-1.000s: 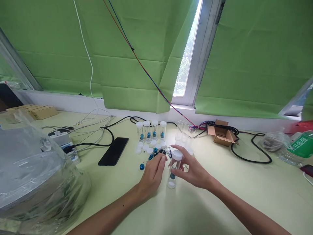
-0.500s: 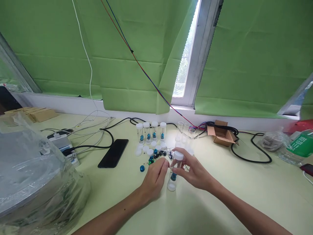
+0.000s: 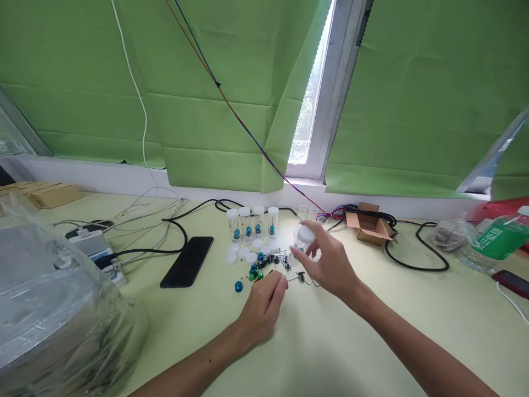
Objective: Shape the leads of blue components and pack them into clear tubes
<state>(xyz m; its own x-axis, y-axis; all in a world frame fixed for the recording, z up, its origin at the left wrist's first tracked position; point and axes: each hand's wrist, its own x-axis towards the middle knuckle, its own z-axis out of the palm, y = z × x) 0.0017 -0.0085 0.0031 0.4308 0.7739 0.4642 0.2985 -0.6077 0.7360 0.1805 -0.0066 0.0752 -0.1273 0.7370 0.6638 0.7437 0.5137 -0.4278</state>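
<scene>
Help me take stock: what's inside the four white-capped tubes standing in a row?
Each of the four tubes shows a blue piece in its lower half; the opaque white caps hide their top ends.

One head-worn camera looks forward and down — across the table, toward green blinds.

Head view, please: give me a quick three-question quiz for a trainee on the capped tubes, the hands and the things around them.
1. How many white-capped tubes stand in the back row?
2. True or false: the right hand is gripping the cardboard box.
3. Which of these lies to the left of the left hand?
A) green-labelled bottle
B) black phone
C) cardboard box

Key:
1. Four.
2. False; it holds another capped tube.
3. B.
</scene>
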